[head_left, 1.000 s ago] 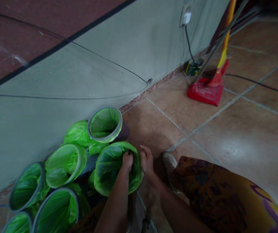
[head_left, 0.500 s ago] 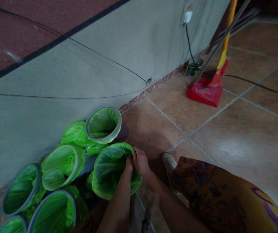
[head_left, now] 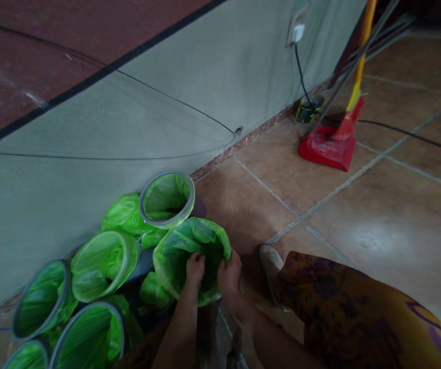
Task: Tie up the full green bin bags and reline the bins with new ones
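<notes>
Trash bin w/ green liner (head_left: 161, 274) sits on the tiled floor (head_left: 266, 184) btwn the person's forearms, mouth up toward the head cam, nr the floor's wall-side edge. R hand (head_left: 230, 271) is clamped on the liner-covered rim at the bin's R side, thumb toward the inside, prob. to pin the plastic there & steady the bin. L hand (head_left: 195, 269) is inside the mouth, fingers curled; can't tell if it's pinching any plastic, but being in there it likely tends the liner's inner side. Liner is folded out over the rim, presumably so it won't slip in. Just beyond, a gray-rimmed bin (head_left: 142, 205) stands by the wall (head_left: 159, 113), its ring apparently holding its own liner down. More lined bins (head_left: 122, 320) cluster to the L, prob. grouped to leave walking room. Red dustpan (head_left: 326, 148) & broom (head_left: 346, 128) are well apart, nr the same edge.
</notes>
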A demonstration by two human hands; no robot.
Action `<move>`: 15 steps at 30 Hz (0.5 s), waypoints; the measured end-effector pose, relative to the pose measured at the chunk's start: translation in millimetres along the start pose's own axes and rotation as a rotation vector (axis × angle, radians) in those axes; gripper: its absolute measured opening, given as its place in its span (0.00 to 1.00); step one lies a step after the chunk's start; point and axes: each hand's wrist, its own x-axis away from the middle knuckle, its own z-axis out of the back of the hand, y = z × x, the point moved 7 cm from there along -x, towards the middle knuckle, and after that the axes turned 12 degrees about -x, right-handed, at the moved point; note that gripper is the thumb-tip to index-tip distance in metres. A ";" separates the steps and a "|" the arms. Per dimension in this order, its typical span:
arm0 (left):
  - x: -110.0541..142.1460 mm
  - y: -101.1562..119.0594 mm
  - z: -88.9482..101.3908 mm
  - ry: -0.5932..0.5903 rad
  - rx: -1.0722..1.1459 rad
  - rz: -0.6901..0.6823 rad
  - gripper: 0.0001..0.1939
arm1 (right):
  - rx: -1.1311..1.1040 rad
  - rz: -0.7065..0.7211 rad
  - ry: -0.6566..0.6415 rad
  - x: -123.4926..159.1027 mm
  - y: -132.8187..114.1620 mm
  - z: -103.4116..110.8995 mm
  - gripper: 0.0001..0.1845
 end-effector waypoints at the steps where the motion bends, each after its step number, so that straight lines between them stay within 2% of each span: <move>1: -3.6 -3.7 1.3 0.005 0.016 0.024 0.18 | -0.012 -0.017 0.008 6.6 5.2 0.3 0.22; 3: -10.2 -5.5 4.8 0.025 0.061 0.049 0.21 | -0.065 -0.026 0.015 12.6 11.7 1.4 0.27; 5: -15.2 1.1 9.9 0.067 0.097 0.044 0.24 | -0.110 -0.037 0.073 5.4 13.7 8.3 0.30; 7: -17.6 14.8 16.0 0.132 0.072 0.014 0.26 | -0.134 -0.068 0.135 -14.3 10.9 17.0 0.30; 10: -17.7 41.4 19.5 0.184 -0.047 -0.044 0.30 | -0.163 -0.108 0.140 -53.8 -4.0 22.5 0.29; 12: -18.1 57.9 15.5 0.156 -0.151 -0.085 0.30 | -0.159 -0.077 0.067 -74.0 -19.6 18.1 0.28; 15: -21.2 73.0 3.7 0.051 -0.333 -0.132 0.22 | -0.135 0.010 -0.103 -82.2 -37.0 2.4 0.27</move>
